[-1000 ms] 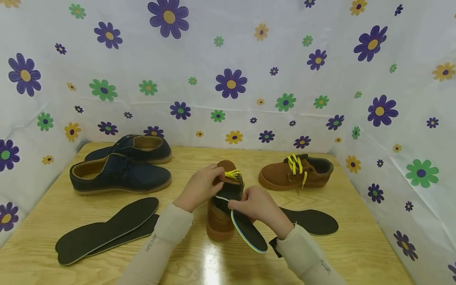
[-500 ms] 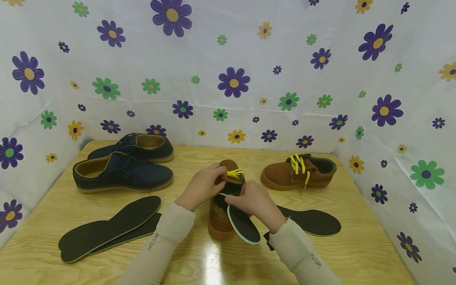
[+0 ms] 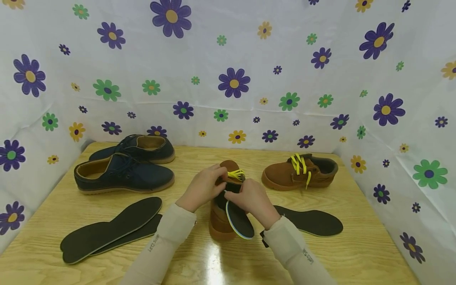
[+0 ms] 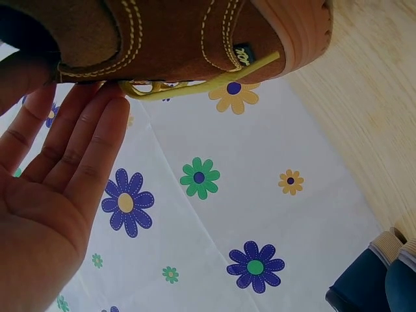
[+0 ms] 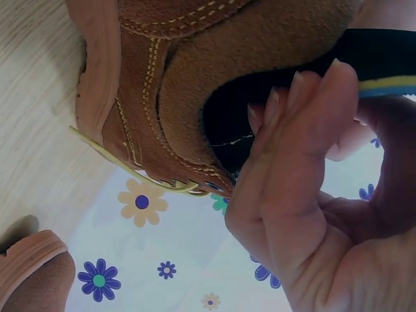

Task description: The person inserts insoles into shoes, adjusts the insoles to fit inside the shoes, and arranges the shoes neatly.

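A brown shoe (image 3: 219,225) with yellow laces (image 3: 236,174) stands at mid-table, toe pointing away and heel toward me. My left hand (image 3: 204,185) holds its tongue at the opening, thumb on the inner side and fingers along the lace side in the left wrist view. My right hand (image 3: 253,201) pinches a black insole (image 3: 240,222) with a pale blue and yellow edge. The insole's front end is inside the shoe opening; its rear end sticks out over the heel, tilted down to the right. In the right wrist view, fingertips (image 5: 296,84) reach into the dark opening.
Another brown shoe (image 3: 297,174) with yellow laces stands at the back right. A black insole (image 3: 315,222) lies right of my right hand. Two dark blue shoes (image 3: 132,174) stand at the back left, with two overlapping black insoles (image 3: 110,225) in front. A flowered cloth (image 3: 199,51) hangs behind.
My right hand has moved forward and left, sliding the insole farther into the shoe, so less of it sticks out. My left hand keeps its hold on the tongue.
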`<state>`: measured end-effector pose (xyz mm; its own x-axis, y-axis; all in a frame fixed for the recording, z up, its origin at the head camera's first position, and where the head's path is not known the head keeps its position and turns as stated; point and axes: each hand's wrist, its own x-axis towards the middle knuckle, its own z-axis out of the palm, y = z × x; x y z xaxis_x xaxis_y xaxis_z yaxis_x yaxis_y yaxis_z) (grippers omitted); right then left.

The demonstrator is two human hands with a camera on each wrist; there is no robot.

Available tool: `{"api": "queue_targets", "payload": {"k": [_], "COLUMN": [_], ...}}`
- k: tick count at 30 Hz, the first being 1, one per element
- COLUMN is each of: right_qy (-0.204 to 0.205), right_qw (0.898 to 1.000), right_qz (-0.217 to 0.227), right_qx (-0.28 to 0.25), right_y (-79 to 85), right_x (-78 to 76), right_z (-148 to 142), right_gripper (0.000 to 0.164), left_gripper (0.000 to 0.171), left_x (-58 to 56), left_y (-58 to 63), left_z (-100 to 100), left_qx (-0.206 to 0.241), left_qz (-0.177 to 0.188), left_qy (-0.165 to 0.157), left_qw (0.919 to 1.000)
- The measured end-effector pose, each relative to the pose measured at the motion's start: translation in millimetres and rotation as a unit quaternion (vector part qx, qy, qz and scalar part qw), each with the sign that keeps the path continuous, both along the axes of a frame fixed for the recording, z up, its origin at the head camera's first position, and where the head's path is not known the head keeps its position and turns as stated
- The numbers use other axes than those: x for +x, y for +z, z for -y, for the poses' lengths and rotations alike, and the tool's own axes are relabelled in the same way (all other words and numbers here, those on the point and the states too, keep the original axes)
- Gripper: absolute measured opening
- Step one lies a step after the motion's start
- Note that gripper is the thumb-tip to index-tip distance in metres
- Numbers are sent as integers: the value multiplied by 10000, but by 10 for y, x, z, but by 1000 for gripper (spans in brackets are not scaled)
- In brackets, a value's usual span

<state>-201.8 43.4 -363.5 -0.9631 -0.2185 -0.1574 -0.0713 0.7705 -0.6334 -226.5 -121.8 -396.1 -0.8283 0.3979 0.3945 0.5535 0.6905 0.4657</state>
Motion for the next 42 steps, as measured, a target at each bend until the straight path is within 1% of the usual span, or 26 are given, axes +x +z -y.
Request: {"api": "queue_targets", "payload": {"k": [7, 12, 16, 19, 21, 23, 25, 28, 29, 31, 32, 38, 42], "right_qy": [-166, -250, -195, -87, -34, 30, 93, 202, 241, 306, 340, 493, 555], "right_qw": [9998, 9993, 9985, 9964, 9939, 9893, 9829, 9695, 9654, 9617, 9616, 9751, 9779], "right_qz": [-31, -218, -431, -640, -720, -815, -953, -1301, -1423, -1557, -1558, -1119, -905], "right_qx": [66, 154, 267, 546, 833, 1206, 1575, 2067, 2173, 2236, 2233, 1848, 1802], "right_y": [-40, -76, -88, -78, -65, -57, -48, -32, -24, -2, 11, 98, 146], "right_x": [-52, -77, -63, -36, -12, 13, 52, 142, 179, 262, 305, 542, 657], "right_z": [31, 64, 104, 139, 168, 198, 225, 241, 239, 222, 209, 114, 72], "right_gripper": [47, 42, 46, 49, 48, 47, 47, 50, 51, 52, 53, 58, 56], "left_gripper": [20, 20, 19, 19, 20, 20, 21, 21, 20, 20, 20, 19, 20], "left_x": [-2, -9, -11, -12, -10, -8, -6, -5, -5, -3, -2, 3, 15], "left_y": [8, -10, -30, -31, -26, -20, -18, -14, -14, -10, -9, -3, 9], "left_z": [-3, -3, 5, 7, 6, 3, 3, 1, -1, -5, -6, -10, -4], "left_qx": [9, 4, 45, 31, 23, 16, 14, 6, 5, 0, -1, 15, 29], "left_qz": [9, -7, -14, -23, -31, -47, -56, -45, -31, 4, 23, 78, 69], "left_qy": [24, 21, 37, 61, 54, 43, 27, 33, 37, 60, 68, 81, 77], "left_qw": [10000, 10000, 10000, 10000, 10000, 10000, 10000, 10000, 10000, 10000, 10000, 9999, 9999]}}
